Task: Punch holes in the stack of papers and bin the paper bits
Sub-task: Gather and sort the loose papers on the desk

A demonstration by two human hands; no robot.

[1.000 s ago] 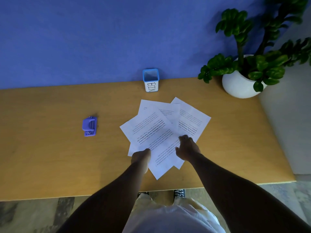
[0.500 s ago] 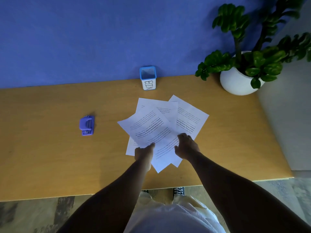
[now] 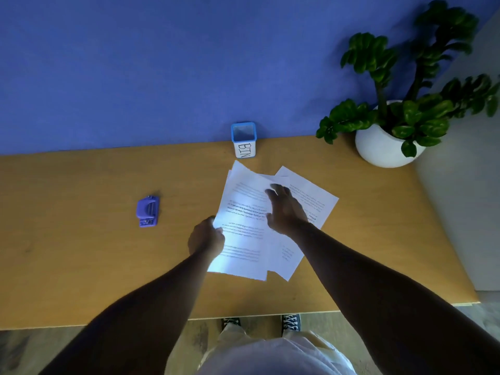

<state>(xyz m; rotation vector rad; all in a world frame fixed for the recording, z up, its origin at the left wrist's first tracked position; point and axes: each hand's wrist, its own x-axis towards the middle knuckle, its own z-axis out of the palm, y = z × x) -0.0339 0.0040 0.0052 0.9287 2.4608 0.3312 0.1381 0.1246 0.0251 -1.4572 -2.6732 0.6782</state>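
On the tan wooden surface (image 3: 81,253), the left hand (image 3: 207,238) grips the left edge of the loose white printed papers (image 3: 243,239). The right hand (image 3: 285,209), fingers spread, rests on them. The small purple hole punch (image 3: 148,211) lies well left; the blue-rimmed "BIN" cup (image 3: 244,140) stands behind.

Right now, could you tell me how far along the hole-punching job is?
Nothing is punched yet. The left hand grips the sheets of paper at their edge, and the right hand lies spread over them; they remain fanned. The hole punch sits untouched on the desk, and the bin awaits bits.
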